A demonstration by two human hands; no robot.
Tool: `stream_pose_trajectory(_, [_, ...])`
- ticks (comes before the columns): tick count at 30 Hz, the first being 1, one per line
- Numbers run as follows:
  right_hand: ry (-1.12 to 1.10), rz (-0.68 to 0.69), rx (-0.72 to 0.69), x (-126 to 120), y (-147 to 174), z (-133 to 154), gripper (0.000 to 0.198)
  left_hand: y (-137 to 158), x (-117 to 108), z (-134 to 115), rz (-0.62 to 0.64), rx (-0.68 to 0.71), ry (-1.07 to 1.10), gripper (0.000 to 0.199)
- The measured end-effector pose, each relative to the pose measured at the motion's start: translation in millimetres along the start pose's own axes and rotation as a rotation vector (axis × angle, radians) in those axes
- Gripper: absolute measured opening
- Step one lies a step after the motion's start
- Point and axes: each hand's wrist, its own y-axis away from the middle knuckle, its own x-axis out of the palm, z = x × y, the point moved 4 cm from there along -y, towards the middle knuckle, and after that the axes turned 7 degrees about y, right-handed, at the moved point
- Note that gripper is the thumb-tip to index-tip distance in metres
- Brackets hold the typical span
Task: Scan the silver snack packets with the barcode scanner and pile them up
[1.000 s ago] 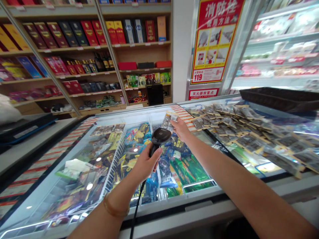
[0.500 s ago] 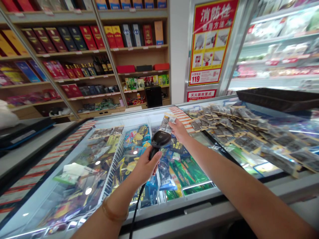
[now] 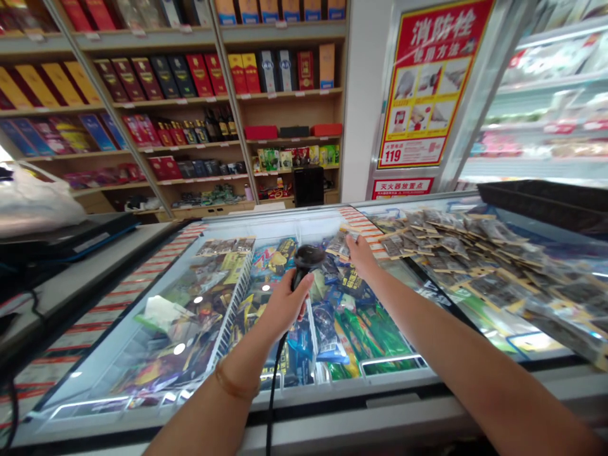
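My left hand (image 3: 289, 297) is closed around the handle of a black barcode scanner (image 3: 310, 256), whose cable (image 3: 274, 392) hangs down toward me. To its right, my right hand (image 3: 361, 253) pinches a small clear packet (image 3: 338, 243) with a tan edge and dark contents. A short gap separates the packet from the scanner head. Both hands are above the glass top of a chest freezer (image 3: 304, 218). On the right side of the glass lies a spread-out heap of similar packets (image 3: 446, 240).
Bagged frozen goods (image 3: 380, 329) lie inside the freezer, split by a white wire divider (image 3: 232, 310). A black tray (image 3: 546, 206) stands behind the packet heap. At left is a counter with a white plastic bag (image 3: 38, 199). Stocked shelves (image 3: 289, 92) line the back wall.
My right hand has drawn the packet away from the scanner head to the right, opening a gap. The camera view has turned slightly left. My left hand keeps hold of the scanner.
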Motion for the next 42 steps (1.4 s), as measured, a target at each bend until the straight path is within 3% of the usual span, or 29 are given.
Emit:
stream_pose_trajectory(3, [-0.001, 0.018, 0.152, 14.5, 1.1, 4.5, 0.022, -4.7, -30.8, -20.0, -0.161, 0.030, 0.043, 0.050])
stream_pose_trajectory(5, [-0.035, 0.119, 0.199, 37.9, 2.7, 15.4, 0.023, -5.3, -56.8, -35.9, -0.271, 0.075, 0.094, 0.049])
stream_pose_trajectory(9, [-0.018, 0.300, 0.230, 106.3, 3.4, 41.2, 0.020, -0.8, -106.8, -60.5, -0.468, 0.159, 0.192, 0.049])
stream_pose_trajectory(12, [0.090, 0.257, 0.248, 159.3, -2.8, 48.3, 0.022, 2.8, -129.9, -66.8, -0.555, 0.193, 0.238, 0.051])
stream_pose_trajectory(16, [0.240, 0.181, 0.247, 217.6, -13.2, 38.8, 0.037, 3.8, -136.5, -64.5, -0.540, 0.170, 0.259, 0.051])
stream_pose_trajectory(19, [0.363, 0.187, 0.210, 248.0, -16.2, 27.7, 0.027, 4.1, -133.3, -63.2, -0.502, 0.159, 0.266, 0.051])
stream_pose_trajectory(23, [0.514, 0.246, 0.111, 270.9, -13.7, 21.9, 0.010, 5.3, -128.5, -64.4, -0.476, 0.172, 0.288, 0.050])
stream_pose_trajectory(26, [0.620, 0.286, 0.001, 274.6, -12.6, 26.2, 0.016, 4.6, -122.0, -63.9, -0.435, 0.156, 0.306, 0.050])
stream_pose_trajectory(30, [0.713, 0.264, -0.118, 253.7, -16.5, 34.3, 0.016, 1.4, -105.4, -60.9, -0.340, 0.135, 0.313, 0.051])
stream_pose_trajectory(33, [0.756, 0.202, -0.172, 208.4, -21.7, 37.2, 0.007, -1.0, -88.6, -56.1, -0.294, 0.128, 0.327, 0.053])
stream_pose_trajectory(36, [0.797, 0.121, -0.217, 134.0, -24.8, 39.8, 0.010, -2.0, -68.2, -48.6, -0.260, 0.109, 0.333, 0.055])
stream_pose_trajectory(42, [0.888, -0.091, -0.228, -55.7, -33.3, 59.6, 0.019, -3.2, -24.9, -35.4, -0.177, 0.054, 0.270, 0.055])
